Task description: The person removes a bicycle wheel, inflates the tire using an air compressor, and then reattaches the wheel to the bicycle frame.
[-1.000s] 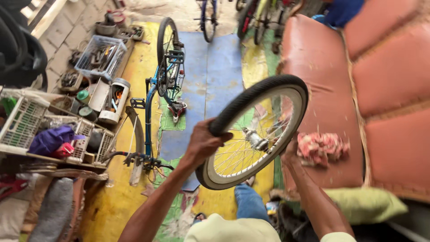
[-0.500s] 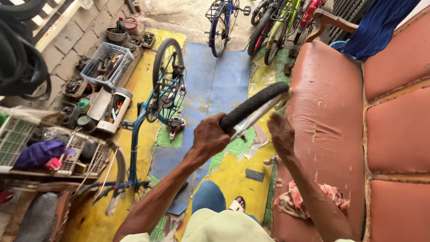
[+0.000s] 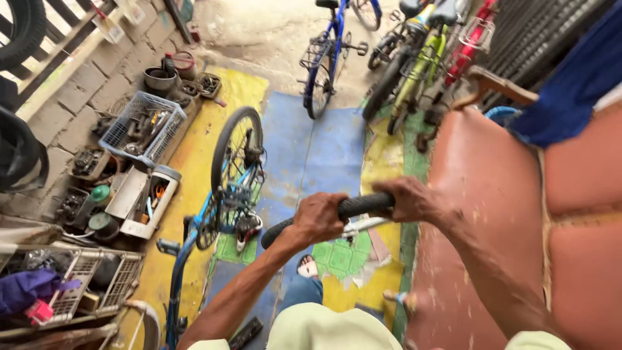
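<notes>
I hold a bicycle wheel with a black tyre (image 3: pixel 356 206) and silver rim nearly flat and edge-on in front of me. My left hand (image 3: pixel 319 218) grips the tyre from above on its left part. My right hand (image 3: pixel 409 198) grips the tyre further right. Most of the wheel is hidden behind my hands and arms. Below the wheel my knee in blue cloth and a sandalled foot (image 3: pixel 307 266) show.
A blue bicycle (image 3: pixel 227 194) stands upside down at the left on the painted floor. A worn red sofa (image 3: pixel 518 227) fills the right. Several bicycles (image 3: pixel 414 58) are parked at the back. Tool crates (image 3: pixel 139 126) and a wire basket (image 3: pixel 71 288) line the left wall.
The wheel went from upright with its spokes showing to nearly flat and edge-on. My view has lifted toward the parked bicycles at the back.
</notes>
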